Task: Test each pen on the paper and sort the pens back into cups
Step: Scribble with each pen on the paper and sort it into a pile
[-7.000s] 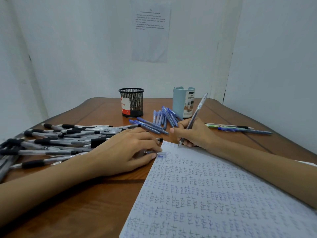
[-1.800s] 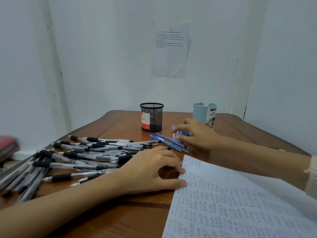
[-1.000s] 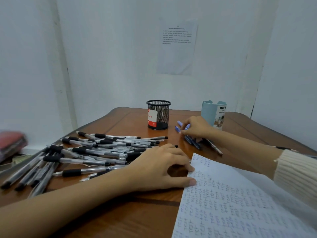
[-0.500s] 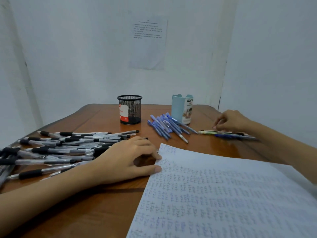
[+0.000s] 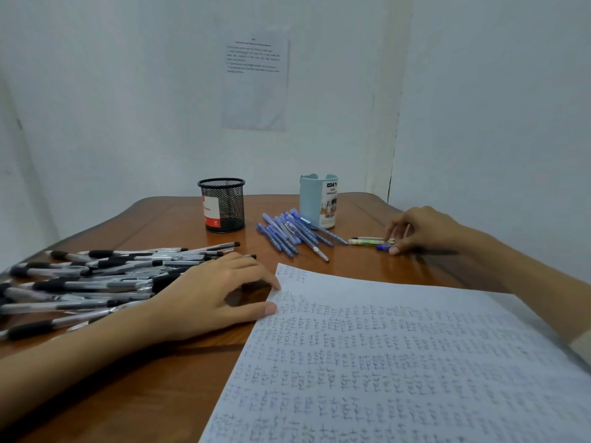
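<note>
Far to the left of the white sheet of paper covered with small blue pen marks (image 5: 399,362), a big loose pile of clear pens with black grips (image 5: 96,279) lies on the brown wooden table (image 5: 160,394). Between this pile and the paper the person's left hand (image 5: 211,298) rests palm down. Its fingers are arched and hold nothing, and the thumb tip and one fingertip touch the paper's left edge near the far corner.

Beyond the paper, on the far side of the table, a black wire-mesh cup with a red and white label (image 5: 222,204) stands upright. To its right, also beyond the paper, a bunch of blue pens (image 5: 287,233) lies spread like a fan on the table. Just behind them stands a light blue plastic cup with a printed label (image 5: 318,201).

Beyond the paper's far right part lie a pale green and white pen (image 5: 367,241) and a dark blue pen (image 5: 383,247), side by side. The right hand (image 5: 422,230) is over their right ends with bent fingers, the tips touching them. I cannot tell if it really grips one.
</note>
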The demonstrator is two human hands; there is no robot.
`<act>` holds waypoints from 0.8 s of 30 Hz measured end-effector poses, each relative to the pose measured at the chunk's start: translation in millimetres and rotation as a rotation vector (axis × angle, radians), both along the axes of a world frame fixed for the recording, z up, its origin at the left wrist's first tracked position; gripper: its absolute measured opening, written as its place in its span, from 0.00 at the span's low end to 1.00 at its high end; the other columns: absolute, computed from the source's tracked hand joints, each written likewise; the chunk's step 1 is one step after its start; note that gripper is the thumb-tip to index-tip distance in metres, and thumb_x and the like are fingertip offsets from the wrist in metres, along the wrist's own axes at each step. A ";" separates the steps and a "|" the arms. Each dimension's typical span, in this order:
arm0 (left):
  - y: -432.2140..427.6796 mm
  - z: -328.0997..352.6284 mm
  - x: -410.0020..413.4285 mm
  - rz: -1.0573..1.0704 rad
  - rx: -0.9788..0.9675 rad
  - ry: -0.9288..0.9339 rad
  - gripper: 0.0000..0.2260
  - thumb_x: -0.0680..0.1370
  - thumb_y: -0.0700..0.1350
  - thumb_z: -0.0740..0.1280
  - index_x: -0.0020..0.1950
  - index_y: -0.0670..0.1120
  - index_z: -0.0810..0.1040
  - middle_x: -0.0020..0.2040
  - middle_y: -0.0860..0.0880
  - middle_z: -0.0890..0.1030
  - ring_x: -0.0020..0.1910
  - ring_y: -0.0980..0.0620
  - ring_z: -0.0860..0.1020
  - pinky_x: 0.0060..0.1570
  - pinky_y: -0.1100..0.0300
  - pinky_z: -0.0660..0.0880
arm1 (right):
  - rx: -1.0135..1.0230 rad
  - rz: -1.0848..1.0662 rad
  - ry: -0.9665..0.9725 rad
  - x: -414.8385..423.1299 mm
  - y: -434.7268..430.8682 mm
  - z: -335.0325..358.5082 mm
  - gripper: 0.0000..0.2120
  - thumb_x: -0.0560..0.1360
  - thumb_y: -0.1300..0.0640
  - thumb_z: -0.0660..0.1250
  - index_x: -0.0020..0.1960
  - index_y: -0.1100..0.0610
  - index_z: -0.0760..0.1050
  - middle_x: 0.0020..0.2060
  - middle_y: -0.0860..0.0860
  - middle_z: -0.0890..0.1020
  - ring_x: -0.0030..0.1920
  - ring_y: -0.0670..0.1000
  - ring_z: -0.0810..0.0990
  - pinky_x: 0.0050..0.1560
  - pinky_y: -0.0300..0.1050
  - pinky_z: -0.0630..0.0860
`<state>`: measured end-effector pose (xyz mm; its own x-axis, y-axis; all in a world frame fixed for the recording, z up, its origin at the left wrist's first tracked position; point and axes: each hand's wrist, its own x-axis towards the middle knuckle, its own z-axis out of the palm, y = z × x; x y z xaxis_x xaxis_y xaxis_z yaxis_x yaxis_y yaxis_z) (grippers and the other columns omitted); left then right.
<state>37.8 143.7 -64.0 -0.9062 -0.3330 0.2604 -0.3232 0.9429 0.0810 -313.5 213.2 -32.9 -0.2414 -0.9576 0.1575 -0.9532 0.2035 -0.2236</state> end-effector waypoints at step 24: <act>1.0 -0.3 -1.5 0.020 -0.048 -0.078 0.28 0.67 0.74 0.42 0.66 0.71 0.60 0.67 0.64 0.65 0.66 0.67 0.61 0.65 0.66 0.63 | -0.524 0.543 0.084 89.6 6.2 2.9 0.07 0.77 0.60 0.64 0.54 0.57 0.78 0.47 0.51 0.82 0.47 0.50 0.79 0.46 0.39 0.76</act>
<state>36.2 144.6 -64.3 -0.9178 -0.3399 0.2053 -0.3454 0.9384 0.0094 -223.8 219.4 -30.0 0.2758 -0.7331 0.6217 -0.9071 -0.4125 -0.0840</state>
